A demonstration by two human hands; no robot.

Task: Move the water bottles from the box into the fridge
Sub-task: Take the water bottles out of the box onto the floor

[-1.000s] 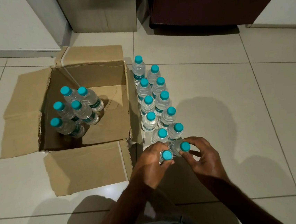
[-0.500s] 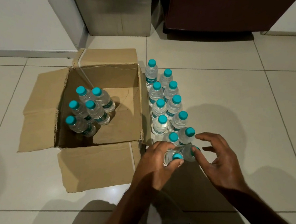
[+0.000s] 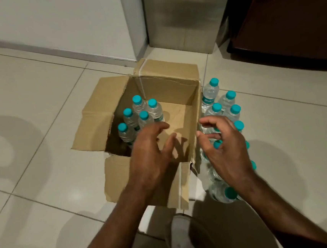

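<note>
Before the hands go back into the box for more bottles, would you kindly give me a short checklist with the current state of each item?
1. Left hand free to grasp: ok, fingers spread, nothing held.
2. Right hand free to grasp: ok, fingers loosely open over the floor row, nothing held.
3. Bottles left in the cardboard box: ok, five bottles in the box stand upright at its far left.
4. Box flaps open: ok, the opening is unobstructed.
5. Bottles on the floor stable: cannot tell, the right hand hides several.
6. Fridge door open: cannot tell.
</note>
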